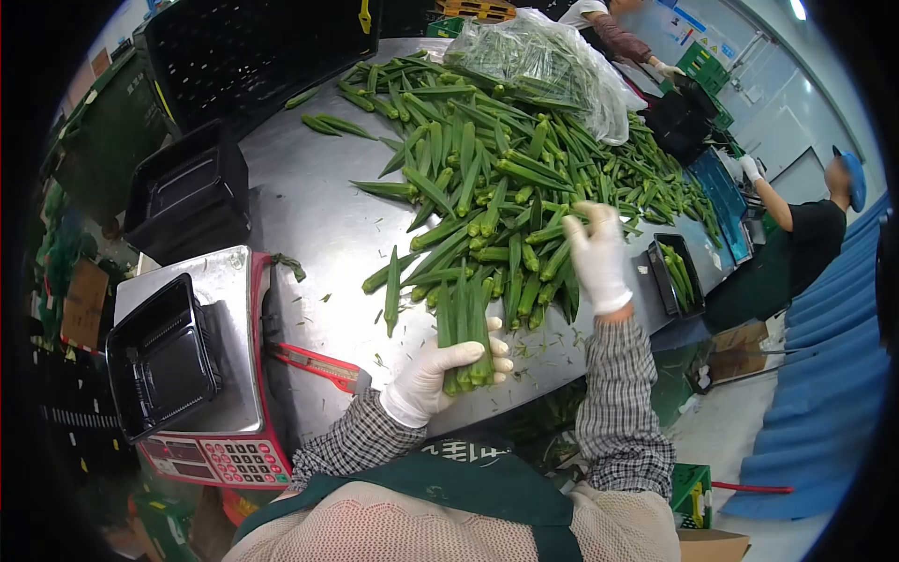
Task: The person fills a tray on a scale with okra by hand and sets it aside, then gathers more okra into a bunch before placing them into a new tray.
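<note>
My left hand (436, 375), in a white glove, is closed around a bunch of okra (465, 328) near the table's front edge. The pods in it stand roughly side by side with their stem ends toward me. Over the right part of a large okra pile (506, 178) is my right hand (599, 258), also gloved. Its thumb and fingers are apart, and no pod shows between them. Whether its fingertips touch the pile I cannot make out.
To the left, a black tray (167, 361) rests on a red-rimmed scale (239, 375), with stacked black trays (187, 192) behind. A red-handled tool (314, 363) lies beside the scale. Clear plastic (552, 70) covers okra at the back. Right, another tray (676, 274) holds okra; two people work beyond.
</note>
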{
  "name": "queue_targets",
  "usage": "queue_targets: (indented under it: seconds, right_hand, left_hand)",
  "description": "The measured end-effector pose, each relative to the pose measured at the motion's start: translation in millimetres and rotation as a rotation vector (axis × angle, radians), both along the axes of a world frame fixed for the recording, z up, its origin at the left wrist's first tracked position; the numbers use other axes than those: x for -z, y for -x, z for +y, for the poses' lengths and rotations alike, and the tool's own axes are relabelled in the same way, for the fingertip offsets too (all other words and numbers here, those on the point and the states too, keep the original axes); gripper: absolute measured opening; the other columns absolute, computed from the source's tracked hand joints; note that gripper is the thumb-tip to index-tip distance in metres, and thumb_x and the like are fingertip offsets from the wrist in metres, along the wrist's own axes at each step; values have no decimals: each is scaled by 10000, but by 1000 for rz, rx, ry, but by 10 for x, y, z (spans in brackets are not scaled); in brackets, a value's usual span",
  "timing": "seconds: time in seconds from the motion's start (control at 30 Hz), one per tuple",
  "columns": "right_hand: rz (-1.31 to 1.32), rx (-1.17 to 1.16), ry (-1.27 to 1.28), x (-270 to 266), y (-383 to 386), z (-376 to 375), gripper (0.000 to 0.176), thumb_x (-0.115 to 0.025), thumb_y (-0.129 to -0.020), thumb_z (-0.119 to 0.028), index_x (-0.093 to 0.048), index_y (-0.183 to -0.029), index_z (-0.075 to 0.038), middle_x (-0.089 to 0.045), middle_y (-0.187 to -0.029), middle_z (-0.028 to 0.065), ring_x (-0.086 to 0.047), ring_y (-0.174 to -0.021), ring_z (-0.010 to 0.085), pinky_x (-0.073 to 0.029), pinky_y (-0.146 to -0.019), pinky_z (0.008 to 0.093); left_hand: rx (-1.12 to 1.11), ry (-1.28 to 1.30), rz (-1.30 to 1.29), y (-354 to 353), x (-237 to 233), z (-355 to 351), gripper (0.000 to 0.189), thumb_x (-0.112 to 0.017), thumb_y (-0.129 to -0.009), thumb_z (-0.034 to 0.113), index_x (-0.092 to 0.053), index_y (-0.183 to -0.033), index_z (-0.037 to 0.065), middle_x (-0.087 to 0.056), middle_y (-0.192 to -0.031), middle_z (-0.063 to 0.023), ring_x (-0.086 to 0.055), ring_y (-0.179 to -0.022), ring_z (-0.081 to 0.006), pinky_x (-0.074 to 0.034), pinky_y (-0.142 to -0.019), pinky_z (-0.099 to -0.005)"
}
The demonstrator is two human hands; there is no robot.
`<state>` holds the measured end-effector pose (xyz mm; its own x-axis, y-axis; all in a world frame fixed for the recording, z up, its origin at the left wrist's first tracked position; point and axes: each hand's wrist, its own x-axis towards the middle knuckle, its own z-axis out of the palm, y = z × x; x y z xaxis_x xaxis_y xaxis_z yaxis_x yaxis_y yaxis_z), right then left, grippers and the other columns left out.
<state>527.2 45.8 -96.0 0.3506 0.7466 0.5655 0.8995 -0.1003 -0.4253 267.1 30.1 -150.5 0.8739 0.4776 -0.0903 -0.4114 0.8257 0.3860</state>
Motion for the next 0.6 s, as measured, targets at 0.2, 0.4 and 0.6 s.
queue_targets:
  seconds: [0.2,0.4,0.6]
  right_hand:
    - [144,104,53,454,-966,-159,269,-609,-801,-125,-600,-1050,-25,-618,-950,152,-599,-838,275,-467,-776,328]
    - [634,-14,-258,4,-464,-632,186,-545,-862,-7,-550,-1045,25,-583,-876,42,-566,-729,101,-459,-672,217]
    - [969,-218,-301,150,56,-759,179,-545,-857,29,-525,-1033,-1,-586,-942,58,-593,-810,118,-489,-771,231]
  left_hand:
    - [-35,90,-109,-7,76,48,475,-582,-835,99,-392,-1255,-21,-572,-1068,-176,-598,-987,-282,-524,-846,-404]
    - [-79,91,-112,-13,57,26,482,-545,-843,85,-372,-1280,-20,-562,-1132,-190,-591,-1020,-292,-489,-906,-425]
    - [-95,31,-88,-12,66,19,487,-535,-846,68,-362,-1295,-7,-539,-1180,-193,-550,-1091,-307,-460,-944,-430]
